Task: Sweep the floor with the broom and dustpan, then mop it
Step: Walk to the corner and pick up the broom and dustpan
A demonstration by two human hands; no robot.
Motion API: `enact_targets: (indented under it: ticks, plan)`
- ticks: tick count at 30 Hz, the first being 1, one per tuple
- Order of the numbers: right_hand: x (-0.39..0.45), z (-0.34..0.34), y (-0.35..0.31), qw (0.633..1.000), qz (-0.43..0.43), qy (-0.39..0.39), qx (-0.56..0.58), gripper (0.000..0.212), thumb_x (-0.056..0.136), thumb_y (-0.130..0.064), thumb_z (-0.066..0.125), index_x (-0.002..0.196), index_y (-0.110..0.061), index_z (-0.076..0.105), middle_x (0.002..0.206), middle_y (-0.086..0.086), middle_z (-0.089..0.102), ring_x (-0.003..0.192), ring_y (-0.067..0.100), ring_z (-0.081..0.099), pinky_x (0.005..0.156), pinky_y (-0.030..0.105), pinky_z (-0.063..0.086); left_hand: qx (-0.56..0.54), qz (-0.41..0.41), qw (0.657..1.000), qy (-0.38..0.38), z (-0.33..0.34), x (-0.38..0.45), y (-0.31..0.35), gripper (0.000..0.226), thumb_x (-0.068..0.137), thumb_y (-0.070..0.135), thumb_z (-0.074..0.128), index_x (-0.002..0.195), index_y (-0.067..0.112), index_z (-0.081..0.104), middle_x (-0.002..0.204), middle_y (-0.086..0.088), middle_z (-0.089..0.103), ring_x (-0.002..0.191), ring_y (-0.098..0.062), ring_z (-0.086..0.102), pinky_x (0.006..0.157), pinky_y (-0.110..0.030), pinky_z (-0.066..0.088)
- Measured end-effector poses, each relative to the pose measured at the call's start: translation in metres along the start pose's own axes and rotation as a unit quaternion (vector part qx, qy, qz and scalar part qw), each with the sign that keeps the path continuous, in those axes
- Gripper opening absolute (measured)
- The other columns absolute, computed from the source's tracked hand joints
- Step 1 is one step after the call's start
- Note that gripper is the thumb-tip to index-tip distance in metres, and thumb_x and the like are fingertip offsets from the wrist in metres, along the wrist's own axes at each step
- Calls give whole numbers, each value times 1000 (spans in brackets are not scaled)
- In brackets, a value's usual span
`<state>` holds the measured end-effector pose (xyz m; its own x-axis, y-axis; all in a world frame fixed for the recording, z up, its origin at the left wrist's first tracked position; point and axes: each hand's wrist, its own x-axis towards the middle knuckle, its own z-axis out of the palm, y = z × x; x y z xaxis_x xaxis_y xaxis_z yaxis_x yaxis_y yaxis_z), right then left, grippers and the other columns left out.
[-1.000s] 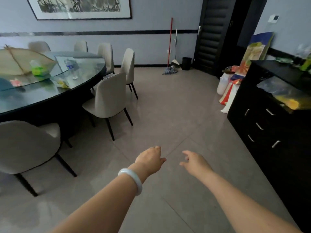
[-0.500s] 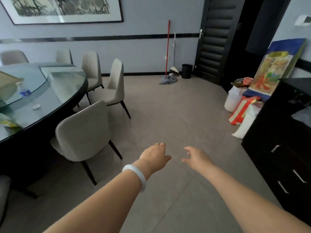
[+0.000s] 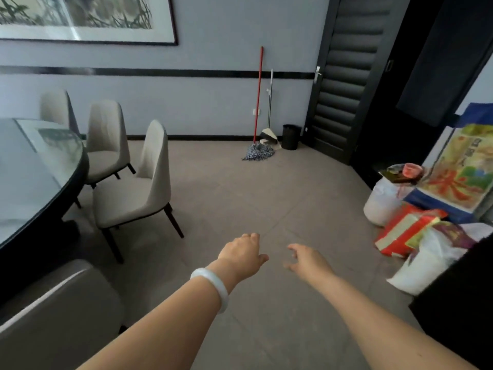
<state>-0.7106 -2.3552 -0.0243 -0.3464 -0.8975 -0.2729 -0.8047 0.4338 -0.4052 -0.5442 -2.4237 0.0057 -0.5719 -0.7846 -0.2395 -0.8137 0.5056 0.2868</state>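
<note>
A mop (image 3: 258,102) with a red handle and a grey-white string head leans against the far wall. Right beside it stands a broom (image 3: 270,108) with a pale handle, its head and a dustpan (image 3: 268,137) resting on the floor. Both of my arms reach forward over the grey tiled floor (image 3: 266,198). My left hand (image 3: 244,253), with a white bangle on its wrist, hangs loosely curled and holds nothing. My right hand (image 3: 306,259) is also empty, fingers relaxed. Both hands are far from the mop and broom.
A small black bin (image 3: 291,136) stands next to the broom, by a dark louvred door (image 3: 344,84). A round glass-topped table (image 3: 37,177) with beige chairs (image 3: 138,193) fills the left. Bags and sacks (image 3: 416,231) pile at the right beside a black cabinet (image 3: 458,303).
The view has moved forward toward the far wall; the mop, broom and bin appear larger and nearer. Table and chairs slid left. Both hands stay outstretched and empty.
</note>
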Motion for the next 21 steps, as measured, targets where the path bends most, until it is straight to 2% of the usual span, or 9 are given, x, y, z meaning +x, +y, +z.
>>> enact_targets:
  ticks: [5, 13, 21]
  plan:
    - [153, -61, -22, 1000, 11, 17, 10, 57, 87, -35, 67, 138, -19, 48, 129, 5, 58, 118, 22, 56, 89, 24, 42, 8, 18, 1000, -5, -66, 159, -15, 56, 95, 44, 51, 137, 9, 39, 135, -15, 49, 126, -33, 48, 104, -43, 40]
    - [419, -147, -10, 997, 7, 61, 42, 55, 85, -33, 68, 136, -20, 50, 129, 6, 59, 119, 24, 55, 95, 27, 42, 20, 31, 999, -1, -120, 430, -28, 56, 95, 44, 52, 137, 10, 39, 136, -13, 49, 127, -32, 47, 104, -43, 41]
    - [685, -240, 3, 999, -7, 5, 36, 55, 82, -32, 72, 133, -19, 55, 124, 8, 63, 114, 22, 59, 92, 25, 43, 5, -12, 1000, 3, -203, 681, -34, 55, 96, 42, 52, 138, 10, 38, 137, -14, 49, 127, -31, 48, 103, -41, 41]
